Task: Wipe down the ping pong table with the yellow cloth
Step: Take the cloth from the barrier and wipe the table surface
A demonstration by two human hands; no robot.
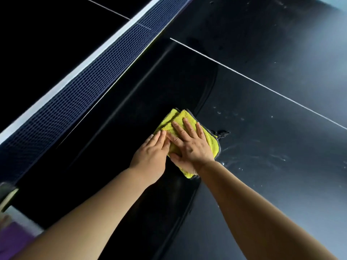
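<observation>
While folded into a pad and pressed flat: yellow cloth (169, 122) on the dark counter (262, 166), between the net (78, 94) and the white centre line (262, 85), long axis pointing toward the net. Directly under both hands: right hand (191, 147) squarely on top, left hand (152, 156) just beside, fingertips on the cloth's left edge. Fingers straight and flat, gripping nothing, only pressing. Streaks and droplets (272, 158) off to the cloth's right, away from the net; likely the next stretch, right hand nearer.

Head camera looks steeply down, close over the table (272, 166).
</observation>
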